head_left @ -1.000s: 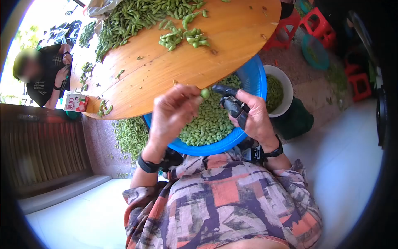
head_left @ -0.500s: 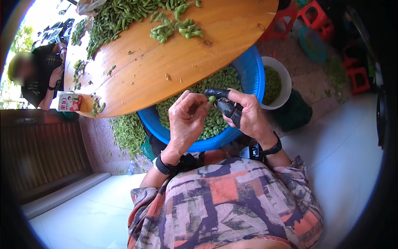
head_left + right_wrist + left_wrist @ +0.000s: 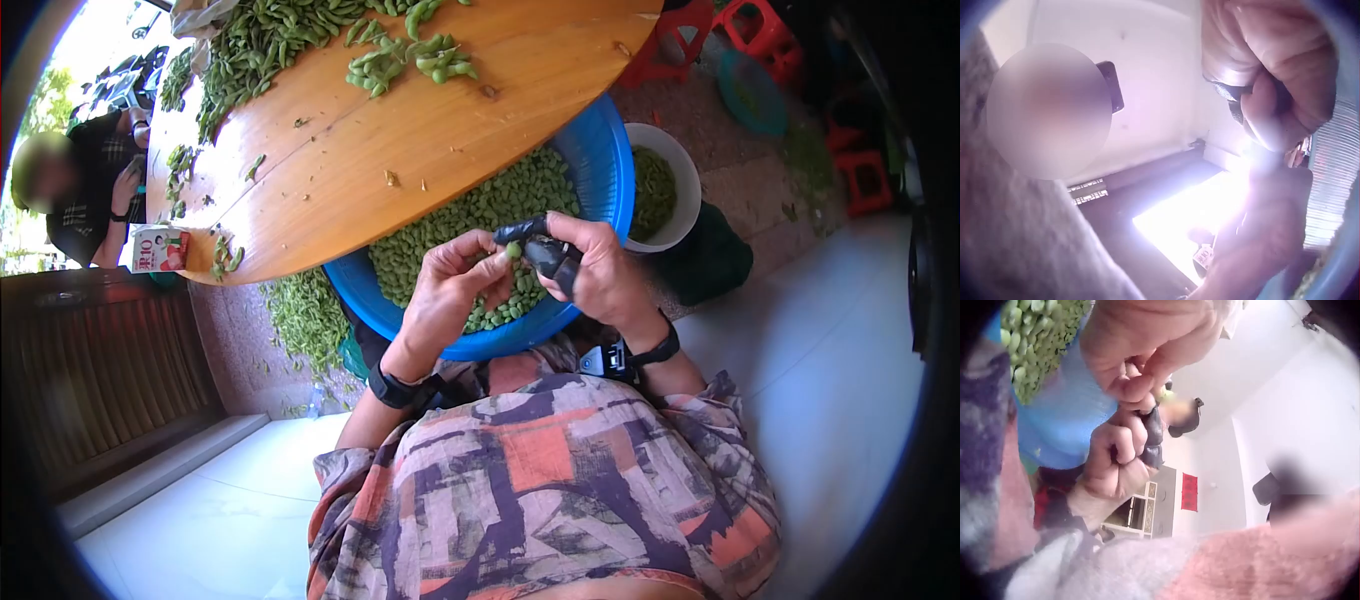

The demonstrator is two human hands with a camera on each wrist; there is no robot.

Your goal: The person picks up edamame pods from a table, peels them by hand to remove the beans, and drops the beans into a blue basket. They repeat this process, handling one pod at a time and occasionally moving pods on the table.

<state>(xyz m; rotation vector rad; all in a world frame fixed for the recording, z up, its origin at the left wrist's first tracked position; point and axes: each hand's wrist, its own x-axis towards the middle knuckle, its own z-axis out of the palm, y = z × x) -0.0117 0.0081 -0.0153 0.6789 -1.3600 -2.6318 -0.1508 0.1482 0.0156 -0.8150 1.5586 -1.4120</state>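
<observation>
Over the blue basin (image 3: 625,180) my two hands meet at their fingertips. My left hand (image 3: 440,295) pinches a small green edamame pod (image 3: 513,250) between thumb and fingers. My right hand (image 3: 605,275), with black wrapping on its thumb and index finger, grips the pod's other side. Shelled green beans (image 3: 450,210) fill the basin below. In the left wrist view the left hand (image 3: 1154,337) is above the curled right hand (image 3: 1113,450). The right wrist view shows the hands close together, the pod hidden by fingers and glare.
A wooden table (image 3: 400,150) overhangs the basin, with piled pods (image 3: 270,50) and a small cluster (image 3: 410,62) on it. A white bucket (image 3: 685,200) stands right of the basin. Empty pods (image 3: 305,315) lie on the floor at left. Another person (image 3: 100,190) sits across, beside a drink carton (image 3: 158,250).
My left hand has brought the pod across to the right hand. The right thumb and index finger, spread apart earlier, have closed in on it. The head view has shifted slightly.
</observation>
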